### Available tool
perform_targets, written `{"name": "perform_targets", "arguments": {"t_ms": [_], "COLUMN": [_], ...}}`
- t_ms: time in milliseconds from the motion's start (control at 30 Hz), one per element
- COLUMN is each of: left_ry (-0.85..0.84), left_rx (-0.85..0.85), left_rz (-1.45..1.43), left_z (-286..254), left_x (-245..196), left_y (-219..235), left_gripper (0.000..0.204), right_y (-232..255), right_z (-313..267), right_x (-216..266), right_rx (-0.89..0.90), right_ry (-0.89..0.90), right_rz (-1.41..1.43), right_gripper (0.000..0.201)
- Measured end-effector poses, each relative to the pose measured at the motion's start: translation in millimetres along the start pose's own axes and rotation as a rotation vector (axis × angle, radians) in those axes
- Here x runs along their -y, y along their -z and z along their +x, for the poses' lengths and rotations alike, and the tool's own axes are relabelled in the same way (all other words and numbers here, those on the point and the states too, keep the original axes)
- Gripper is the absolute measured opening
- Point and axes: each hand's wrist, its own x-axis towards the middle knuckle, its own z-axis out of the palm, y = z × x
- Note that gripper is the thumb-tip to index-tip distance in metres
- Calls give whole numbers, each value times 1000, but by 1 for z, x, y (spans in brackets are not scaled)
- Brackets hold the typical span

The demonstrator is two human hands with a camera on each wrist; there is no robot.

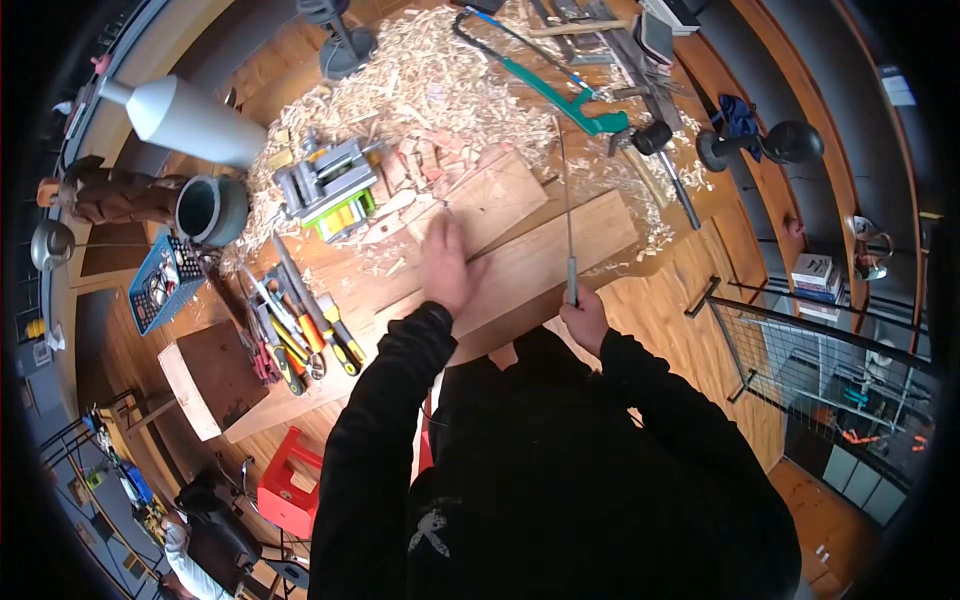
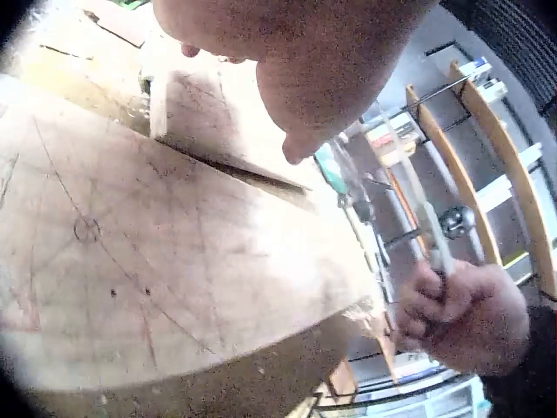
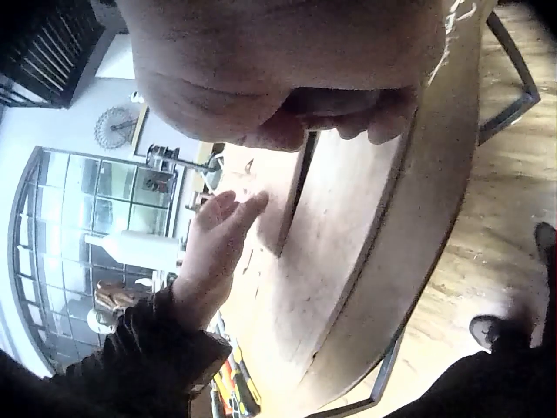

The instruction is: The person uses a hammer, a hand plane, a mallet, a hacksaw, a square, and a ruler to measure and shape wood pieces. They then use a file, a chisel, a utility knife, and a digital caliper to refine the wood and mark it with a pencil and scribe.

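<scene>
My right hand (image 1: 585, 318) grips the grey handle of a long thin-bladed tool (image 1: 571, 272), its blade pointing up and away past the right part of the front board. This pale board (image 1: 545, 250) lies along the near table edge; the left wrist view shows pencil lines and a small circle on its face (image 2: 174, 270). A second flat board (image 1: 505, 200) lies just behind, with a dark gap between the two. Over the left part of the boards is my left hand (image 1: 445, 265), blurred, its fingers loosely extended and holding nothing.
Wood shavings (image 1: 430, 70) cover the back of the table. A green-framed saw (image 1: 550, 90) lies at the back right. To the left are a grey-and-green vise (image 1: 335, 185), several hand tools (image 1: 300, 320), a blue basket (image 1: 165, 285) and a grey pot (image 1: 212, 210).
</scene>
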Motion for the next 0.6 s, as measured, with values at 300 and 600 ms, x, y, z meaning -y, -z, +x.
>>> {"name": "perform_targets", "arguments": {"t_ms": [300, 600], "left_ry": [43, 53], "left_rx": [171, 71], "left_rz": [313, 278], "left_z": [32, 30], "left_x": [15, -8], "left_y": [-3, 11], "left_gripper": [113, 103], "right_y": [73, 86], "right_z": [-1, 12], "right_x": [-1, -14], "right_rx": [68, 99], "right_ry": [-160, -110], "right_rz": [96, 99], "right_gripper": [14, 19]}}
